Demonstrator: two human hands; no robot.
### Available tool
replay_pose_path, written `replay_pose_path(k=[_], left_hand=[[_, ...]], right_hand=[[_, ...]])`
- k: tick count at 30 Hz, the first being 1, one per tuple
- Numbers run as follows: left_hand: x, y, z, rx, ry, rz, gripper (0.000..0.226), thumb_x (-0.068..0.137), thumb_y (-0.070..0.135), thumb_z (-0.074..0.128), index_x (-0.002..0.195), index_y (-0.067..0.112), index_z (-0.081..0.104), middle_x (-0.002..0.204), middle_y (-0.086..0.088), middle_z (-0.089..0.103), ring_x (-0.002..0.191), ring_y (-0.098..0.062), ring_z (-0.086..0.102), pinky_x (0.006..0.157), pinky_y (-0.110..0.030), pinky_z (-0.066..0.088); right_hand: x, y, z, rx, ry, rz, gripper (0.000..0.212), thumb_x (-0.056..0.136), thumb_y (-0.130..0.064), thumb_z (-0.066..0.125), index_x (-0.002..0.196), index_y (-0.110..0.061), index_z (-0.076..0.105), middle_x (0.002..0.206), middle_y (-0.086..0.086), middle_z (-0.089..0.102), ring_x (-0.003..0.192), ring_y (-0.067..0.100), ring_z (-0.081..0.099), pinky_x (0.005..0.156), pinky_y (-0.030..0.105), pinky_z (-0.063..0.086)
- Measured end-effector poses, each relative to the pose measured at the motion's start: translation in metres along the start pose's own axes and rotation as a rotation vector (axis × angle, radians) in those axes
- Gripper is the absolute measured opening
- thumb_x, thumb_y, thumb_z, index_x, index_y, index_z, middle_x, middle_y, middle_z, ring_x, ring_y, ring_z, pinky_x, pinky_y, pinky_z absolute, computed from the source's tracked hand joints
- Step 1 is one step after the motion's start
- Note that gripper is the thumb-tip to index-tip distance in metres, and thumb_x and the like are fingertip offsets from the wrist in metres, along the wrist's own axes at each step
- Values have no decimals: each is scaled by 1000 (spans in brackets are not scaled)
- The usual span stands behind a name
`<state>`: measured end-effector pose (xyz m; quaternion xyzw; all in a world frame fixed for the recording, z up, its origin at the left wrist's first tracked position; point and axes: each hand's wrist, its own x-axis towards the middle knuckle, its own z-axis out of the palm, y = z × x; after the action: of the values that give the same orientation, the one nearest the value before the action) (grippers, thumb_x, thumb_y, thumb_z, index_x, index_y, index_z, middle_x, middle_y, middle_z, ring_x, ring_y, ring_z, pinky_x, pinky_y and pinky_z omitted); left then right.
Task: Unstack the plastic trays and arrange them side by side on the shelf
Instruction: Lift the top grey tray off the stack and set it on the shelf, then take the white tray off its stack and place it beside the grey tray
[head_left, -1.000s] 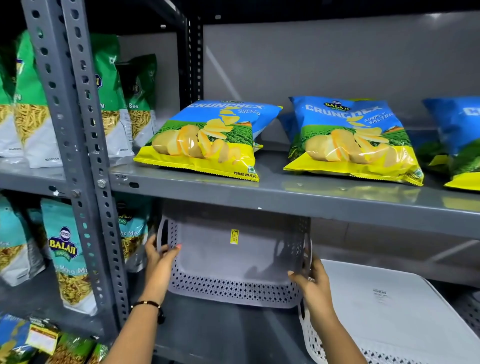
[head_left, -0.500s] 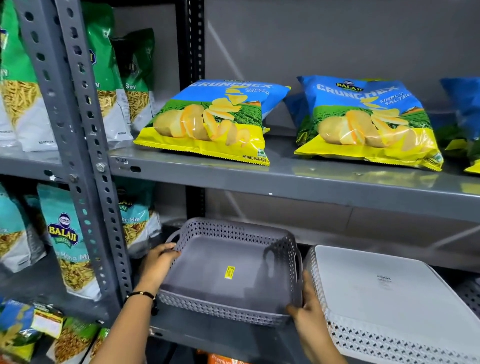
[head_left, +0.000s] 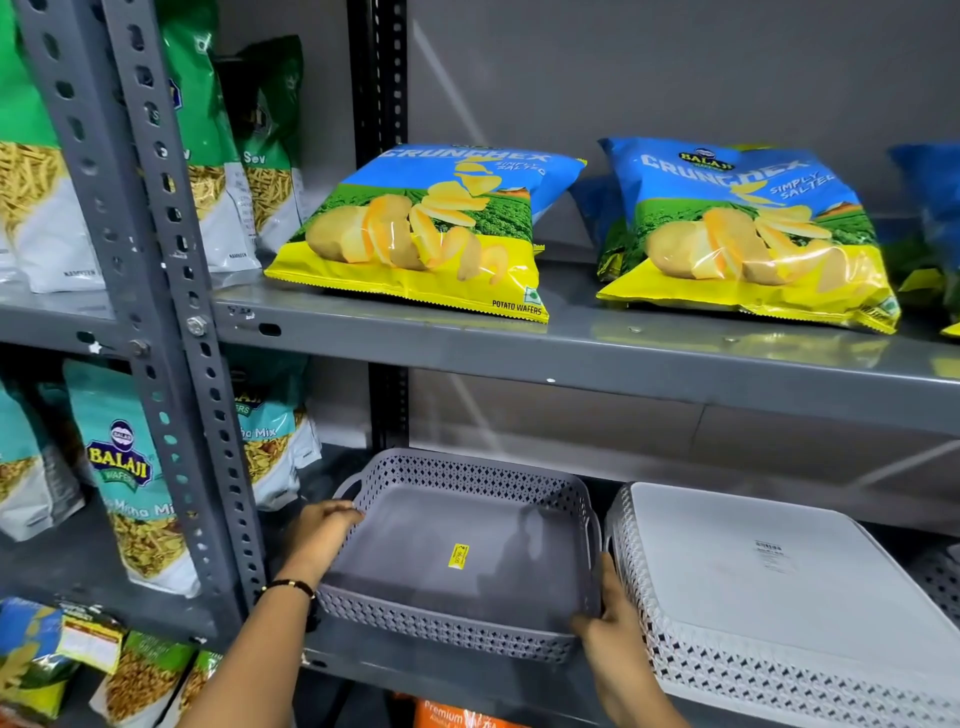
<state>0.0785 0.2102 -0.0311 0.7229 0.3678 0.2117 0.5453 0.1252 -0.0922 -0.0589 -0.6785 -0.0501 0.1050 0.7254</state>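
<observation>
A grey perforated plastic tray (head_left: 470, 556) with a yellow sticker inside lies flat and upright on the lower shelf (head_left: 415, 673), at its left end. My left hand (head_left: 319, 535) grips its left rim near the handle. My right hand (head_left: 605, 631) holds its front right corner. Just to the right lies a white perforated tray (head_left: 769, 587) turned upside down, close beside the grey one. At the far right edge, part of another grey tray (head_left: 943, 582) shows behind the white one.
The upper shelf (head_left: 571, 358) hangs close above, carrying blue and yellow chip bags (head_left: 426, 234). A slotted upright post (head_left: 171, 312) stands just left of my left hand. Snack bags (head_left: 130, 483) fill the neighbouring rack on the left.
The grey tray, held tilted up on edge a second ago, has been lowered flat onto the lower shelf. Both hands stayed on it.
</observation>
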Motion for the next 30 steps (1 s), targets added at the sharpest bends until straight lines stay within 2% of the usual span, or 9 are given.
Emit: replay_pose_path(k=[12,15,17,19,21,23,25,28,30], left_hand=[[-3,0,0,32,17,-6,24,78,11,68,102,8,71,118,-12,68,111,-31,57,99,-38,41],[-6,4,2,233,93,44,24,78,17,66,102,16,71,127,-11,60,121,-33,46,105,-43,40],[-11,14,6,474,177,140,31,79,22,65,110,18,67,138,-7,48,128,-32,35,107,-46,36],[-21,32,16,518,221,255,34,80,21,64,114,16,66,140,-6,47,128,-32,35,107,-44,36],[-36,53,35,445,185,386,33,81,17,64,113,15,67,133,-6,56,121,-32,45,102,-41,42],[-56,73,56,335,73,519,32,82,15,63,113,15,67,123,-6,63,113,-30,56,96,-41,49],[-83,89,83,241,-30,637,28,83,15,63,110,17,67,112,-3,69,103,-24,63,88,-38,53],[-125,103,118,143,-121,723,24,82,13,63,102,22,70,85,9,72,78,-11,65,73,-30,55],[-147,106,143,75,-205,711,26,81,11,62,101,24,71,73,14,68,71,-11,63,65,-26,52]], right_hand=[[-5,0,1,-70,27,12,85,75,28,40,147,-13,20,145,7,41,115,16,45,97,29,37],[-7,-2,2,-124,12,31,84,77,22,45,147,-15,17,138,4,44,113,16,45,94,28,38],[-10,-1,3,-265,15,-1,88,76,10,55,146,-23,13,142,-1,38,123,18,41,104,31,34],[-16,-3,3,-487,10,-107,89,74,0,62,146,-24,16,148,-7,21,139,17,22,116,33,18],[-20,-11,-1,-578,45,-250,75,78,-5,63,143,-18,28,141,-12,21,137,9,18,115,26,13],[-24,-27,-6,-547,99,-383,53,77,-18,59,130,-17,50,132,-11,41,126,4,34,110,21,24],[-24,-43,-20,-558,146,-462,36,77,-26,53,111,-19,63,111,-12,56,106,-1,46,97,13,34],[-19,-58,-46,-693,231,-589,26,81,-28,48,96,-16,67,94,-9,62,95,6,49,81,3,33],[-15,-63,-69,-775,280,-608,25,83,-22,49,97,-14,68,95,-5,64,97,10,51,81,7,35]])
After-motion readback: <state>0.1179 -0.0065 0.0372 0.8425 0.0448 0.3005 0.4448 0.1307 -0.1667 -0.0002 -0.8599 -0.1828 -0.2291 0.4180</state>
